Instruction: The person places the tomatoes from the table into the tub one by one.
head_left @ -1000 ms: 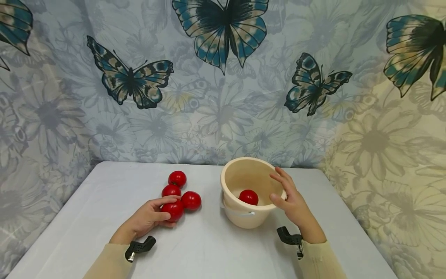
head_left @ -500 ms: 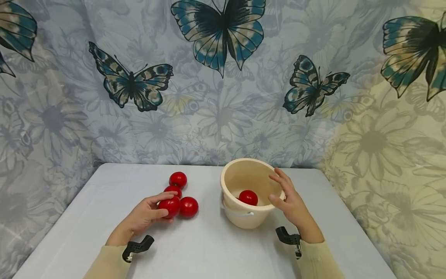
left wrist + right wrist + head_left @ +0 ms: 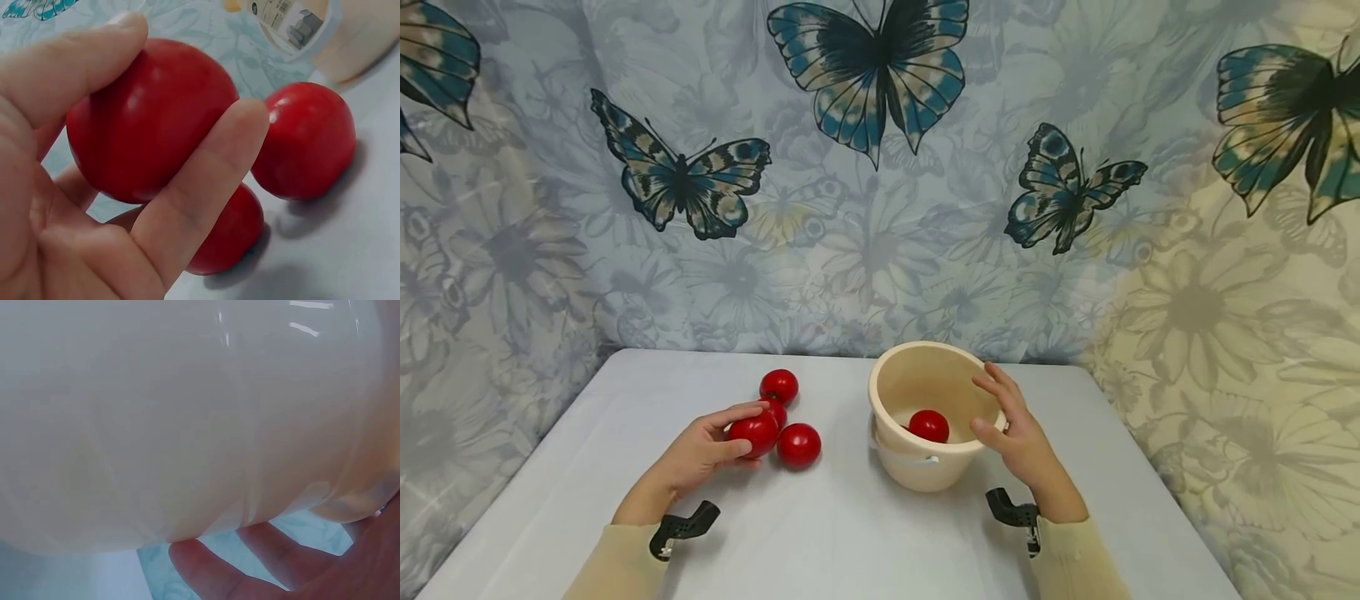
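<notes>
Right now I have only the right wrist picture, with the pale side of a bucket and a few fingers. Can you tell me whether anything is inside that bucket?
Observer: Yes, the head view shows at least one red tomato inside the cream bucket.
Visitor: Nice, I can't see that at all! What is happening away from the bucket?
Observer: The left hand is holding a different tomato.
Visitor: Are there any others lying about?
Observer: Three more tomatoes are on the white table close to that hand, one of them partly hidden behind the held one in the head view.
</notes>
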### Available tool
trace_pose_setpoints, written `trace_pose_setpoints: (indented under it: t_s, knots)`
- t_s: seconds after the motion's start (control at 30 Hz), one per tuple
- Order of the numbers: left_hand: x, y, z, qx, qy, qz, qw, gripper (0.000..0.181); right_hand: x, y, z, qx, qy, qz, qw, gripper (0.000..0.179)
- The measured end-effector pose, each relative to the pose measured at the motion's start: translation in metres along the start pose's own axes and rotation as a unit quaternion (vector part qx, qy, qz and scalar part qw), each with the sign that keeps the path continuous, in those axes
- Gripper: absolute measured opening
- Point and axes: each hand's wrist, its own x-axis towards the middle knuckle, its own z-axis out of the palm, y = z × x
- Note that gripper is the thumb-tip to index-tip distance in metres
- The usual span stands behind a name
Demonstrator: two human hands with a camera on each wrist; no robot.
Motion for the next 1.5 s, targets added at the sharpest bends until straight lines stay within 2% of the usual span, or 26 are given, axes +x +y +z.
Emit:
trace_pose_setpoints:
  t_s: [0.1, 0.73, 0.97, 1.13, 1.5]
  knots:
    - [0.001, 0.002, 0.001, 0.007, 0.011, 0.002, 0.9999, 0.054, 0.0, -0.001, 0.001, -0.006, -0.001, 0.0, 1.0, 0.058]
    - [0.006, 0.011, 0.012, 0.015, 0.003, 0.014, 0.9998, 0.054, 0.0, 0.001, -0.002, -0.013, 0.008, 0.006, 0.9999, 0.058]
    - [0.007, 0.013, 0.015, 0.037, 0.021, -0.004, 0.9991, 0.056, -0.001, 0.003, 0.0, -0.001, 0.004, 0.004, 1.0, 0.057]
    - [0.005, 0.013, 0.016, 0.03, 0.029, -0.017, 0.999, 0.056, -0.002, 0.006, 0.001, -0.001, 0.007, 0.002, 1.0, 0.058]
    - [0.007, 0.018, 0.018, 0.018, 0.014, 0.015, 0.9996, 0.053, 0.001, 0.005, -0.001, 0.005, -0.006, -0.015, 0.9999, 0.057]
